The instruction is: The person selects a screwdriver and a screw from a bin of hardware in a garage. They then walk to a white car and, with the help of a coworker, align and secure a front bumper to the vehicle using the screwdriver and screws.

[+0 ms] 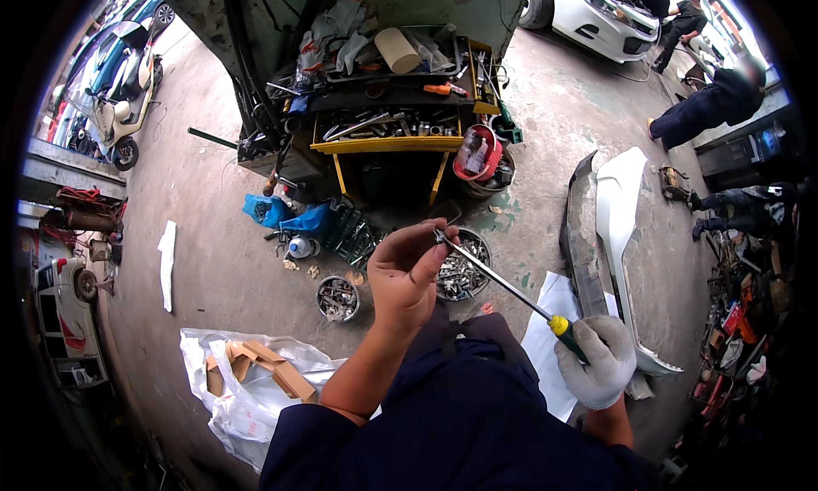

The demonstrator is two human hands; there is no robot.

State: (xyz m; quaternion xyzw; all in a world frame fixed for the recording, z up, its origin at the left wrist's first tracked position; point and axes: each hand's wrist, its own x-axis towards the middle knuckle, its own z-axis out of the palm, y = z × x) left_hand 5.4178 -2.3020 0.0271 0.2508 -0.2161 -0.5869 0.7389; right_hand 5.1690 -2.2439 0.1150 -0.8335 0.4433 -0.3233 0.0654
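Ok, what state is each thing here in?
Screwdriver: held at both ends
Left hand: bare, pinching near its tip
Right hand: gloved, gripping its handle
Yellow-rimmed tool tray: full
Red basket: loaded
Smaller metal bowl: full of metal parts
White bumper cover: detached, on the floor
Plastic sheeting: crumpled
Cardboard: folded

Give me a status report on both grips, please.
Left grip: bare, pinching small metal piece, kind unclear, at screwdriver tip. Right grip: gloved, round its handle. Nothing visibly in the way.
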